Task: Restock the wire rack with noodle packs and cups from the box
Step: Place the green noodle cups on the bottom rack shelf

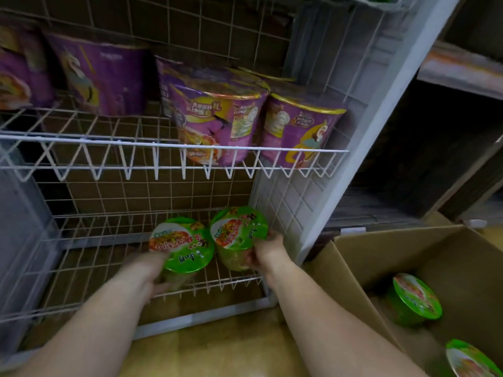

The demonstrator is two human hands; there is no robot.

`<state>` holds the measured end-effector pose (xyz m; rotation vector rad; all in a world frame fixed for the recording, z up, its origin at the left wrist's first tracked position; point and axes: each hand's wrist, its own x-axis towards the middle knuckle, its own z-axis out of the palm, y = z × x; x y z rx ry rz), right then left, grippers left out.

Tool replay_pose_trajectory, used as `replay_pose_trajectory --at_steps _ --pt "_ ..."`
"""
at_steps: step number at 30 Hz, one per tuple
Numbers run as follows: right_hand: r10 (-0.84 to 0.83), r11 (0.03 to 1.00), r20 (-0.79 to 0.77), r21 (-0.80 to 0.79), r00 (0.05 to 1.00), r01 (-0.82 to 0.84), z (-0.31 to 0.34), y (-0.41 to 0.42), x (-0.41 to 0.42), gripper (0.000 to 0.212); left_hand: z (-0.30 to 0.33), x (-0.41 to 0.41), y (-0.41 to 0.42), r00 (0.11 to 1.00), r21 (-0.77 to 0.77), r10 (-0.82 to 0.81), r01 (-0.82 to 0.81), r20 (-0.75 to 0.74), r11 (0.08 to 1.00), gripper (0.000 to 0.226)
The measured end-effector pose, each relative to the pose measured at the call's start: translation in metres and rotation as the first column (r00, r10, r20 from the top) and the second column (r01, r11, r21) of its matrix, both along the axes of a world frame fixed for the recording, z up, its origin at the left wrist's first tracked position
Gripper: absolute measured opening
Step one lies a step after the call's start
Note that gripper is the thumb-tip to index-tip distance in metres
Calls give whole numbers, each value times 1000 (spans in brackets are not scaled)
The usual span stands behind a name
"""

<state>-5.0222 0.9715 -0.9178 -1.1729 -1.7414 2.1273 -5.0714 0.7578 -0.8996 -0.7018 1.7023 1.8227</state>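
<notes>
Both hands, left [152, 270] and right [268, 253], each grip a green cup [181, 247] at the side, setting them upright together on the bottom shelf [81, 281] to fill it.

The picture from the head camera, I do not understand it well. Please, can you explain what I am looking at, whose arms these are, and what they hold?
There is no machine here. A person wears a camera on the head, so you look forward and down along that person's own bare arms. In front stands a white wire rack. Purple noodle cups stand on its upper shelf. On the lower shelf, the left hand grips one green noodle cup, and the right hand grips a second green cup beside it. The picture is blurred at the hands, so the fingers are hard to see. At the lower right, an open cardboard box holds more green cups.
</notes>
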Motion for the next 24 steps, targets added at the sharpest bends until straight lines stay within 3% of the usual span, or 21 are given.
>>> replay_pose_trajectory --at_steps 2,6,10,14,19,24 --pt "-58 998 44 -19 997 59 -12 -1 -6 37 -6 1 5 999 1 -33 33 7 999 10" --pt "-70 996 53 -61 996 73 -28 -4 -13 36 -16 -3 13 996 -75 -76 72 -47 995 20" --pt "-6 996 -3 -91 1000 6 -21 -4 -28 38 -23 -19 15 988 40 -121 125 -91 991 28" --pt "69 993 -43 -96 997 -73 -10 -4 -37 64 -37 -31 15 976 99 -173 187 -129 977 44" --pt "141 986 -68 -83 988 -147 2 -2 -37 51 -41 -43 16 972 190 -146 181 -184 965 43" --pt "233 972 7 -42 972 -233 13 -5 -21 51 -30 -36 23 969 210 -187 219 -163 953 51"
